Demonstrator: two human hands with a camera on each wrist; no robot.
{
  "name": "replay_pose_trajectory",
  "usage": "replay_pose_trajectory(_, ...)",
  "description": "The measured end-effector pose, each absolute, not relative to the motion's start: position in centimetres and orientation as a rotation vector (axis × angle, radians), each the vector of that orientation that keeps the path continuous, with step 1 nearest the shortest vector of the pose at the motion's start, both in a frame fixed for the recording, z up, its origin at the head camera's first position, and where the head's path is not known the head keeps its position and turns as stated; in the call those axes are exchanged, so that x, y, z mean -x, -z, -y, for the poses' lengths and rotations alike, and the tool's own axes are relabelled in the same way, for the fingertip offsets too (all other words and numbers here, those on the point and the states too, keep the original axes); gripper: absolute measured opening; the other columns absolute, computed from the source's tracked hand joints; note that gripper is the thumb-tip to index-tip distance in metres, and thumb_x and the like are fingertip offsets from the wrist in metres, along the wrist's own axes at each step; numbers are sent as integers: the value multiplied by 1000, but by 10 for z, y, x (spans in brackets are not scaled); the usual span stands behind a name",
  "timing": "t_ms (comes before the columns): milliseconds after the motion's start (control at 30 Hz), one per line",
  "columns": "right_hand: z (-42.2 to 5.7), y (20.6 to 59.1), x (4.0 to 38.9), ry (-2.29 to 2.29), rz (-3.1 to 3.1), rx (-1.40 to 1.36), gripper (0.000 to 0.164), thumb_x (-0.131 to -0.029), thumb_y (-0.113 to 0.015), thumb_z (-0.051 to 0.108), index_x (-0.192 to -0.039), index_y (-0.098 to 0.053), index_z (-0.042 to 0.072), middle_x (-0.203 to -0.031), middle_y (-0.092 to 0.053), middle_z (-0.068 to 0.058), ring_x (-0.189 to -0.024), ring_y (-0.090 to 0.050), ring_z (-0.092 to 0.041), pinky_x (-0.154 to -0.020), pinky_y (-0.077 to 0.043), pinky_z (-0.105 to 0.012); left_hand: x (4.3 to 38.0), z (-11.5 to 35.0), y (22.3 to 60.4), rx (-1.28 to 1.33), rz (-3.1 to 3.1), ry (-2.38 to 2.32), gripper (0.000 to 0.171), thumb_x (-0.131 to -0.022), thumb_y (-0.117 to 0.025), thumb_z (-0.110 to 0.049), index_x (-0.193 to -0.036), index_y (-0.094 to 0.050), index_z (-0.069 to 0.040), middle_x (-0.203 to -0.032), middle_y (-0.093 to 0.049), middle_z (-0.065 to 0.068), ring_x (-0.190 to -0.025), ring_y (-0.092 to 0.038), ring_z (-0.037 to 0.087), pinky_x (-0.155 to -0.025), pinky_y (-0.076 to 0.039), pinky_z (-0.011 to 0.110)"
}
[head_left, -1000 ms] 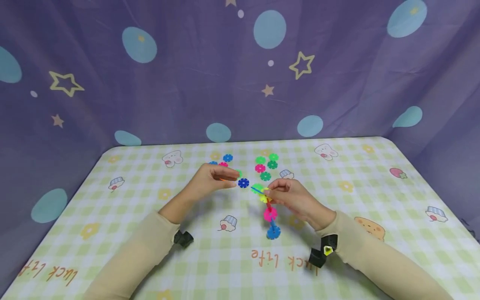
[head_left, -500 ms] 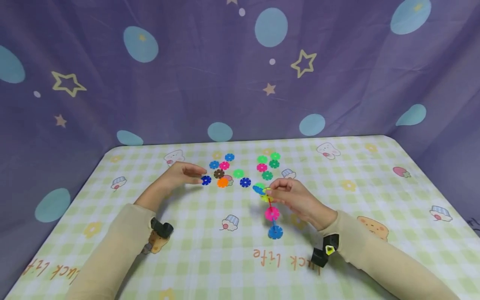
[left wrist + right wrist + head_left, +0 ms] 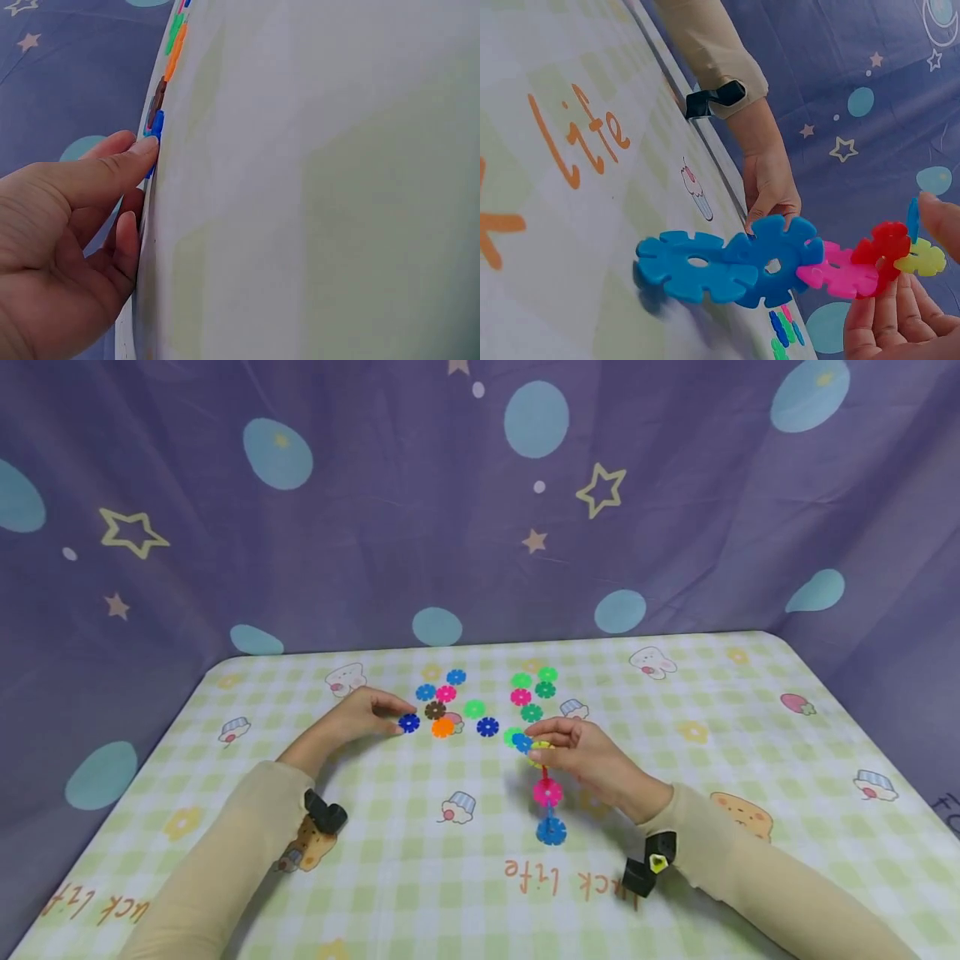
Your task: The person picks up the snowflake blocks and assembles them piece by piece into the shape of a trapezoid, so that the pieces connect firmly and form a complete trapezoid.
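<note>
In the head view my left hand (image 3: 356, 720) rests low over the table, its thumb and finger at the edges of a dark blue notched disc (image 3: 408, 723). The left wrist view shows the thumb against this disc (image 3: 156, 124). Farther right, my right hand (image 3: 588, 760) holds up a chain of interlocked snowflake discs, pinching near its yellow disc (image 3: 542, 754) and upper blue disc (image 3: 522, 743). Below hang a red disc (image 3: 889, 244), a pink disc (image 3: 855, 280) and two blue discs (image 3: 667, 259). My right fingers partly cover the yellow one.
Loose discs lie around the middle back: an orange one (image 3: 442, 727), a brown one (image 3: 435, 710), another dark blue one (image 3: 487, 727), a light green one (image 3: 475, 708) and several more. A checked cloth (image 3: 375, 860) covers the table; a purple curtain (image 3: 480, 568) hangs behind.
My left hand has moved left from above the loose discs to the dark blue disc at their left end. The chain's upper blue disc has turned from edge-on to show more of its face.
</note>
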State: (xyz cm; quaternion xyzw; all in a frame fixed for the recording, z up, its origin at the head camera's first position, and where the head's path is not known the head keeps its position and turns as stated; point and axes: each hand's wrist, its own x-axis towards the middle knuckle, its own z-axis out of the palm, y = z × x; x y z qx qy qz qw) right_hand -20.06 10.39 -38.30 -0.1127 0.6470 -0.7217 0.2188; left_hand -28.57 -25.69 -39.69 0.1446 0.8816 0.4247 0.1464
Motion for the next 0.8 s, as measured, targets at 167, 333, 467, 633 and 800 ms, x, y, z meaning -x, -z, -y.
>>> replay_pose_trajectory(167, -103, 381, 198, 1950, -1893, 317, 39, -82, -68, 1, -118, -57, -8, -106, -62, -2, -72, -57, -10, -67, -50, -23, 286, 257, 397, -415, -2548, -1206, 34, -79, -74, -3, -112, -68, -1, -114, -66, 16, -112, -57, 31, -99, -43, 45)
replay_pose_trajectory(333, -101, 380, 196, 1947, -1951, 338, 37, -82, -67, -2, -117, -56, -11, -108, -60, -5, -75, -54, -9, -62, -48, -18, 285, 256, 397, -383, -2550, -1187, 34, -77, -76, -2, -111, -69, -2, -111, -67, 13, -106, -58, 28, -95, -46, 39)
replay_pose_trajectory(467, -101, 381, 195, 1974, -1914, 341, 39, -83, -65, -4, -119, -53, -15, -107, -61, -6, -78, -59, -11, -67, -52, -22, 283, 255, 396, -341, -2549, -1198, 35, -74, -78, -1, -108, -69, -1, -104, -68, 12, -96, -59, 23, -85, -49, 31)
replay_pose_trajectory(633, -100, 381, 192, 2038, -1851, 358, 43, -85, -62, -5, -122, -46, -21, -100, -62, -1, -80, -66, -15, -82, -54, -39, 281, 256, 393, -287, -2551, -1241, 31, -74, -78, 0, -103, -68, 3, -97, -69, 12, -84, -60, 18, -73, -51, 23)
replay_pose_trajectory(800, -100, 379, 190, 2115, -1866, 449, 41, -84, -63, -7, -119, -48, -23, -99, -64, 3, -79, -66, -11, -82, -54, -38, 280, 257, 391, -244, -2562, -1258, 29, -75, -77, 0, -102, -69, 4, -94, -69, 11, -78, -59, 15, -69, -51, 23)
